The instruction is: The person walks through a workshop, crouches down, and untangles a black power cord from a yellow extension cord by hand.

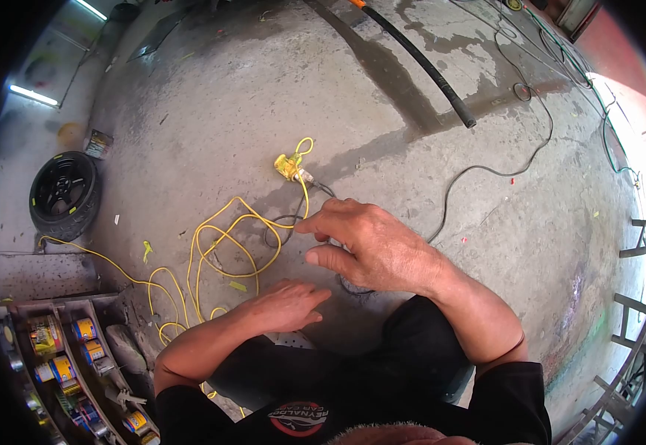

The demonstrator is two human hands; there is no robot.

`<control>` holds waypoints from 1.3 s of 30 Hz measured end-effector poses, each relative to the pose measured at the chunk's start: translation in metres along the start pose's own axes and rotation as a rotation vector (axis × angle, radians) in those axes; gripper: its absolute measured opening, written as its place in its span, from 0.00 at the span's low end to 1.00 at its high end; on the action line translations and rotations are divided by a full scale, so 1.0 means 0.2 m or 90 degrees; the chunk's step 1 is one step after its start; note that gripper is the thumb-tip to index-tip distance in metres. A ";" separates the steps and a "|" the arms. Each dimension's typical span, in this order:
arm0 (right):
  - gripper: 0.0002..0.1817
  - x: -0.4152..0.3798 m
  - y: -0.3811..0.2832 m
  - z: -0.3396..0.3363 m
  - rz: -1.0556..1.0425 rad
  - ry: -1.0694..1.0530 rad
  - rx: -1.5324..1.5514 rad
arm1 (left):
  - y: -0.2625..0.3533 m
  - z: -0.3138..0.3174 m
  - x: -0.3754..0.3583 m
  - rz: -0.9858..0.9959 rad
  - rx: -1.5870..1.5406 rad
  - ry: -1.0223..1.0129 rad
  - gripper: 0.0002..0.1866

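Observation:
My right hand (378, 248) is above the floor in front of my knees, thumb and index finger apart, with nothing visible between them. Lower and to its left, my left hand (286, 305) hovers over my lap, fingers extended loosely toward the right and empty. Beyond both hands, a yellow connector (288, 166) joins a yellow extension cord (198, 256) to a dark cable (326, 190) on the concrete. Loops of the yellow cord lie left of my right hand. Beneath that hand, a dark rounded edge (356, 288) shows; the rest of it is hidden.
A thick black hose (419, 63) lies ahead on the floor. At left stand a wheel with its tire (63, 194) and a metal shelf (78, 305) holding several cans. A thin dark cable (486, 169) winds to the right, where metal frames (638, 322) line the edge.

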State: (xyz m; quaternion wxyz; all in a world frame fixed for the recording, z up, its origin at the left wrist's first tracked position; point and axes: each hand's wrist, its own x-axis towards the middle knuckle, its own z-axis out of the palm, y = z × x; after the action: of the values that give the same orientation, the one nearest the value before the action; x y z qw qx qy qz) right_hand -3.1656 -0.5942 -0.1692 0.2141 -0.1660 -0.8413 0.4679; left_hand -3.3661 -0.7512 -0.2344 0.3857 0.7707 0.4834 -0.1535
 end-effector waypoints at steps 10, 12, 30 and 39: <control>0.20 0.01 0.00 0.00 -0.009 0.000 0.004 | 0.00 -0.02 0.00 -0.006 -0.011 -0.013 0.30; 0.20 0.01 0.00 0.00 -0.008 -0.002 0.006 | 0.00 -0.01 0.00 -0.006 -0.014 -0.014 0.30; 0.20 0.00 -0.01 0.00 0.006 -0.014 0.006 | 0.00 -0.01 0.00 -0.010 -0.012 -0.027 0.30; 0.18 0.01 -0.02 -0.01 -0.001 -0.025 -0.001 | -0.01 0.00 -0.01 0.003 -0.034 0.011 0.25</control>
State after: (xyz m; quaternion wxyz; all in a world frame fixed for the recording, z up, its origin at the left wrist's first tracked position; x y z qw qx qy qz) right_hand -3.1663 -0.5933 -0.1649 0.1978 -0.1562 -0.8458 0.4702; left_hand -3.3676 -0.7526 -0.2344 0.4025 0.7624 0.4889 -0.1327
